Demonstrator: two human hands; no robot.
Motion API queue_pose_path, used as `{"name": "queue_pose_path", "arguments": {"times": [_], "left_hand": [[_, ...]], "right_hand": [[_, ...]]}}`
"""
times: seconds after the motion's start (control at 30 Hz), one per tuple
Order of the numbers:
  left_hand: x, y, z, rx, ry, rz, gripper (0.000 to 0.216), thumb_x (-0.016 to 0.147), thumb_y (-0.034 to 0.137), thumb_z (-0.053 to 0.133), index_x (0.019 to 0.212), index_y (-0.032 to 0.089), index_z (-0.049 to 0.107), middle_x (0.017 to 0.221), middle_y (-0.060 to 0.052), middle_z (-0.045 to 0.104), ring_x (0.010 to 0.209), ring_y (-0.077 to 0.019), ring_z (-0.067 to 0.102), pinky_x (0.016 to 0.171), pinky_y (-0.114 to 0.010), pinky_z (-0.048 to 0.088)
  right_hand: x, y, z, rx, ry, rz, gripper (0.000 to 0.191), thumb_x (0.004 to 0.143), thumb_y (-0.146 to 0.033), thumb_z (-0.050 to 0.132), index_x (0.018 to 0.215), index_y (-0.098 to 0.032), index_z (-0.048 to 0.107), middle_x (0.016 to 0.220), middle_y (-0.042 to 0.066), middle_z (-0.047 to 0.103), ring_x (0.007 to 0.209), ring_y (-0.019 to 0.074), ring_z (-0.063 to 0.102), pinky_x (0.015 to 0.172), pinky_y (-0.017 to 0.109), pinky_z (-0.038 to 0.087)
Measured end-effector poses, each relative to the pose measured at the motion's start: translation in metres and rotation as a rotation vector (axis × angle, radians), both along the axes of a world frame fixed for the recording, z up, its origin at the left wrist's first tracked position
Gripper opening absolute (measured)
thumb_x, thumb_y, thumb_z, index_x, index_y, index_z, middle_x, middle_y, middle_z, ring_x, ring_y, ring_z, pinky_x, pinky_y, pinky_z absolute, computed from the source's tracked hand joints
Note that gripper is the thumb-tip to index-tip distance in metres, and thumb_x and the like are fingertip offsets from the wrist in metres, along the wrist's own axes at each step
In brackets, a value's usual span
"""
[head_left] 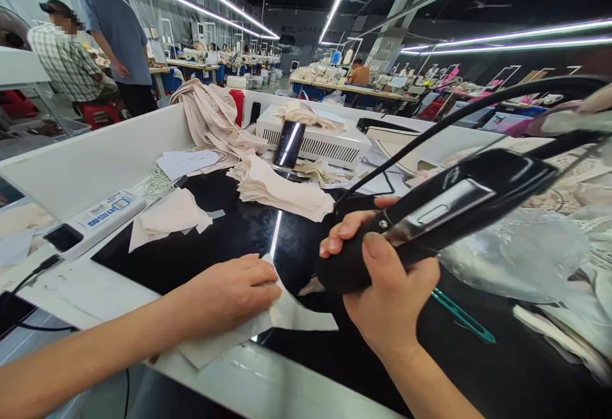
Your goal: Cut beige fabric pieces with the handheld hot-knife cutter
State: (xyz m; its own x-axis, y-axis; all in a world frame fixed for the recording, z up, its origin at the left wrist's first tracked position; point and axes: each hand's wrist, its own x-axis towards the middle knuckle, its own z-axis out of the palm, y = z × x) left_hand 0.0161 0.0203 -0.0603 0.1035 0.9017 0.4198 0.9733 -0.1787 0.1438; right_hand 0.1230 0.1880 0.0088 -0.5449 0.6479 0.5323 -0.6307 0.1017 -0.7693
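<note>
One glossy black corded hand tool [459, 208] sits in the right hand [389, 294], grip closed round its handle. Beneath it, one pale, thin fabric piece [299, 314] lies on the shiny black bench [215, 243], pressed by the left hand [229, 291], grip spread flat. Two beige cloth stacks [282, 192] lie beyond.

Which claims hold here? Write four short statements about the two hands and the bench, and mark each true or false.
1. The right hand grips a black corded tool. True.
2. The left hand holds a pair of scissors. False: it lies flat on a pale fabric piece on the black worktop.
3. A stack of beige pieces lies on the worktop beyond the hands. True.
4. The white vented box stands at the near edge, between the two hands. False: it stands at the far side, behind the stack.
</note>
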Motion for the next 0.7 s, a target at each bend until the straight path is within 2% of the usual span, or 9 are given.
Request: {"name": "queue_pose_path", "arguments": {"times": [0.13, 0.37, 0.5, 0.7], "left_hand": [[0.009, 0.006, 0.003, 0.028, -0.108, 0.006, 0.020, 0.106, 0.013, 0.046, 0.110, 0.013, 0.065, 0.114, -0.010, 0.067, 0.107, -0.0189, 0.064, 0.097, -0.030, 0.056], [0.025, 0.014, 0.007, -0.096, -0.160, 0.066, 0.019, 0.104, 0.011, 0.048, 0.113, 0.014, 0.064, 0.107, -0.008, 0.066, 0.094, -0.0198, 0.064, 0.084, -0.031, 0.057], [0.028, 0.012, 0.008, -0.108, -0.135, 0.057, 0.020, 0.104, 0.010, 0.046, 0.113, 0.013, 0.065, 0.100, -0.007, 0.065, 0.090, -0.0198, 0.062, 0.083, -0.031, 0.056], [0.028, 0.005, 0.008, -0.122, -0.156, 0.028, 0.024, 0.106, 0.012, 0.043, 0.119, 0.014, 0.063, 0.102, -0.008, 0.064, 0.094, -0.0208, 0.061, 0.085, -0.033, 0.055]], "right_hand": [[0.015, 0.003, 0.003, -0.005, -0.012, -0.037, 0.037, 0.078, -0.031, 0.084, 0.106, -0.026, 0.060, 0.072, -0.006, 0.065, 0.054, 0.0134, 0.062, 0.049, 0.026, 0.056], [0.029, 0.005, -0.005, 0.049, -0.044, -0.077, 0.039, 0.078, -0.035, 0.085, 0.107, -0.026, 0.060, 0.073, -0.004, 0.065, 0.055, 0.0154, 0.063, 0.050, 0.030, 0.056], [0.034, 0.004, -0.008, 0.027, -0.046, -0.071, 0.038, 0.080, -0.034, 0.085, 0.109, -0.027, 0.061, 0.074, -0.004, 0.065, 0.057, 0.0154, 0.063, 0.052, 0.030, 0.056], [0.034, 0.002, -0.009, 0.012, -0.045, -0.053, 0.039, 0.080, -0.035, 0.085, 0.110, -0.029, 0.061, 0.075, -0.005, 0.066, 0.056, 0.0140, 0.063, 0.052, 0.028, 0.055]]}}
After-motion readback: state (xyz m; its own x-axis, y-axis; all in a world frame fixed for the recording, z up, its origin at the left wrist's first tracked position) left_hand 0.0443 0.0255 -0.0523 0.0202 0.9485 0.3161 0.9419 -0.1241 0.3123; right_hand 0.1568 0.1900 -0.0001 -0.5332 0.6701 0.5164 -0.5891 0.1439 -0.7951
